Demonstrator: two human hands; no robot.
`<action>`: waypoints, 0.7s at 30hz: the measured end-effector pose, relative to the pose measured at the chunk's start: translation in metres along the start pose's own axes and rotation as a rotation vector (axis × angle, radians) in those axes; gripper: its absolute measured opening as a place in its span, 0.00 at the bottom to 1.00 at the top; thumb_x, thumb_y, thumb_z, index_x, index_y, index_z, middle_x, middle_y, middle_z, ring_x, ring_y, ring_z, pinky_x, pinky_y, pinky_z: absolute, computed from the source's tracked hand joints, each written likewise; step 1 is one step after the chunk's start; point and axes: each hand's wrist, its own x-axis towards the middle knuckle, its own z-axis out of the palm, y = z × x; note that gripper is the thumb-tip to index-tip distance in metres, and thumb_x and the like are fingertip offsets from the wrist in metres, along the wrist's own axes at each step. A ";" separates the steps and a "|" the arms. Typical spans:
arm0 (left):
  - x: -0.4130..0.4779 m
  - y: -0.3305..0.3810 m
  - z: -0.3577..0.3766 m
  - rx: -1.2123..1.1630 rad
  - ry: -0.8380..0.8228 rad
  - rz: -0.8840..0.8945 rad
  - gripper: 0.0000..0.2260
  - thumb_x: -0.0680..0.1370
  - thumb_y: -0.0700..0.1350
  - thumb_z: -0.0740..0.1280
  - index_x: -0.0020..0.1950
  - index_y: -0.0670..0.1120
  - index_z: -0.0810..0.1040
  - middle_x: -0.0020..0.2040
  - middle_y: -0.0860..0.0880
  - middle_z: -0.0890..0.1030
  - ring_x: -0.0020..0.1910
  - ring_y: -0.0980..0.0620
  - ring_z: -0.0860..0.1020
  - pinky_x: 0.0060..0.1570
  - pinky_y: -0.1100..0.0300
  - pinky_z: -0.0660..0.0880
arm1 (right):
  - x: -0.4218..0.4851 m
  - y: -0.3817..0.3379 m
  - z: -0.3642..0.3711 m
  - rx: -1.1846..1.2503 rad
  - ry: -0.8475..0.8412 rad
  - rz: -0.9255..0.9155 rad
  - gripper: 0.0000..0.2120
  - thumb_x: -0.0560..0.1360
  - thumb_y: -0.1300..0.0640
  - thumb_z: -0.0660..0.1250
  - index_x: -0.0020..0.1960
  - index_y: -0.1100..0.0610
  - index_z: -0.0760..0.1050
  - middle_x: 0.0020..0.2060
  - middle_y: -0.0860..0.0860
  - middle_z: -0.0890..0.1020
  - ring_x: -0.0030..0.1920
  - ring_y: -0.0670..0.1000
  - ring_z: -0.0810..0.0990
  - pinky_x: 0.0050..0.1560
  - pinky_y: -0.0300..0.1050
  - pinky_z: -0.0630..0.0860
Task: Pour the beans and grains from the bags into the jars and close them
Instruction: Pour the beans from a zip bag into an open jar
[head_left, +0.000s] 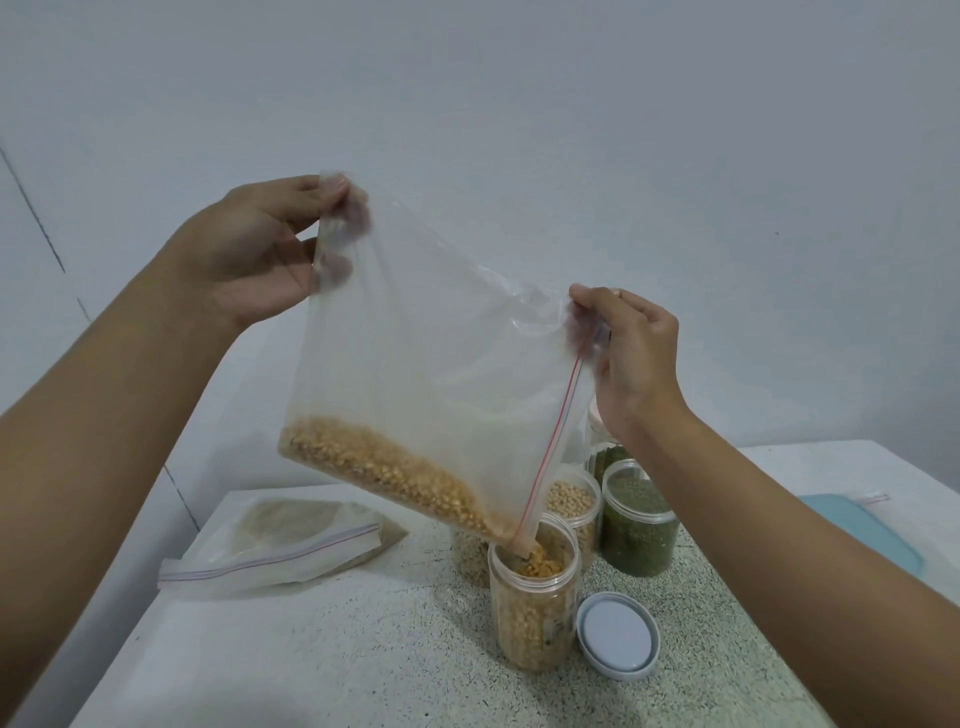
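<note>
Head view: the left hand (249, 249) lifts the bag (426, 338) high, its grip pinched on a far corner. The right hand (636, 358) has its grip clamped on the top of the zip edge. The bag's low corner sits in the mouth of the front jar (532, 608) on the table (337, 649), with beans (384, 473) sliding in. The pouring step is under way, and the jar is nearly full. The next move likely calls for a steeper tilt, then fitting the lid (617, 635) lying just beside the jar.
</note>
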 end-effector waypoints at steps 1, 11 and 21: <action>0.000 0.001 0.000 0.004 -0.003 0.000 0.09 0.79 0.44 0.68 0.42 0.49 0.86 0.45 0.55 0.83 0.47 0.54 0.82 0.49 0.57 0.68 | 0.000 0.000 0.000 0.002 0.001 0.001 0.10 0.75 0.67 0.72 0.36 0.63 0.76 0.31 0.51 0.79 0.34 0.49 0.76 0.37 0.41 0.74; 0.000 0.003 -0.001 0.014 -0.021 0.004 0.10 0.80 0.44 0.67 0.41 0.49 0.87 0.45 0.55 0.83 0.48 0.55 0.82 0.50 0.56 0.68 | 0.001 -0.001 0.002 0.004 0.006 -0.005 0.05 0.75 0.67 0.72 0.42 0.65 0.77 0.31 0.52 0.78 0.34 0.49 0.77 0.36 0.40 0.75; 0.003 0.004 0.004 0.062 -0.027 -0.005 0.11 0.80 0.43 0.67 0.42 0.49 0.86 0.46 0.55 0.84 0.47 0.54 0.82 0.47 0.57 0.70 | 0.001 0.004 -0.004 0.031 0.010 0.018 0.12 0.75 0.67 0.72 0.34 0.61 0.76 0.29 0.50 0.78 0.33 0.48 0.76 0.37 0.40 0.74</action>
